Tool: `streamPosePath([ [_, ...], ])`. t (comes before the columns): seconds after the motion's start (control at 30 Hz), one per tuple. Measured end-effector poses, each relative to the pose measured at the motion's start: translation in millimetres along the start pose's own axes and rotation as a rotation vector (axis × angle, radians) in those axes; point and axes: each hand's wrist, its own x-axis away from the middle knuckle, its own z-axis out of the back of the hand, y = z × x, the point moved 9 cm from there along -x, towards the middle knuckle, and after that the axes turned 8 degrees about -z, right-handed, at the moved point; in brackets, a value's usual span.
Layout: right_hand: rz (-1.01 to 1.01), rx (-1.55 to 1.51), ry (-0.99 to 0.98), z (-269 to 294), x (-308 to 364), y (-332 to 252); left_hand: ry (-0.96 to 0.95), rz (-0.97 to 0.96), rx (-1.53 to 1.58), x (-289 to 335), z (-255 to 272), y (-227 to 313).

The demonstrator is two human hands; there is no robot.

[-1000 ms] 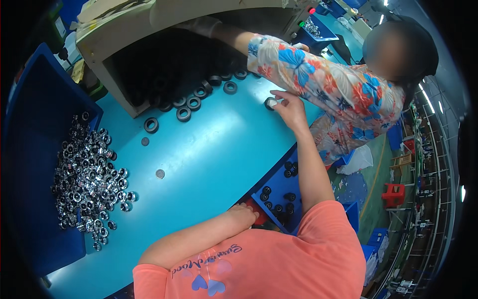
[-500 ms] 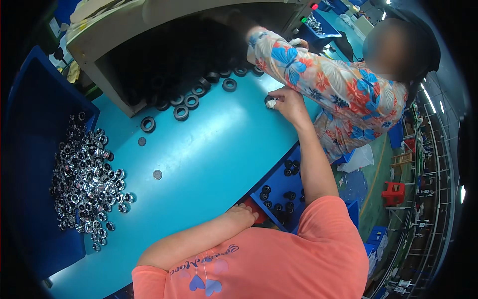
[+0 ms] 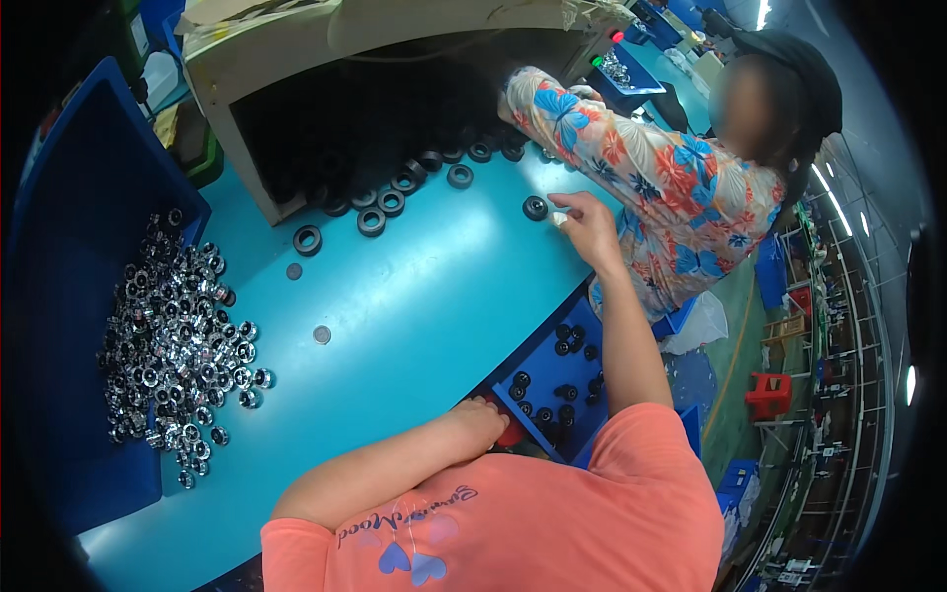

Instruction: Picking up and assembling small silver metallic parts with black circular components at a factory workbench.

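- Right hand, one: forefinger and white-tipped thumb slightly parted, nothing gripped that I can see
- Black wheel, one: on the tabletop, just left of the right hand
- Left hand, one: loosely curled by the tabletop's edge; its hold, if any, I cannot tell
- Black rings, several: farther left of the right hand

My right hand could slide left over the middle of the blue table, going around the black wheel beside it. Black rings crowd the big box's mouth, a co-worker's flowery sleeve blocks the far side, and a shiny pile fills the left.
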Motion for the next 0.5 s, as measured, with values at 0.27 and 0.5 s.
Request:
streamPosePath([
  [0.27,0.029,0.049,-0.041,-14.6,-9.9,12.1,-0.013,0.0,0.024,-1.6,-1.6,-3.6],
  [0.5,0.02,0.01,-0.126,-42.4,-36.3,11.8,-0.011,0.026,0.098,-5.6,0.0,-10.7],
])
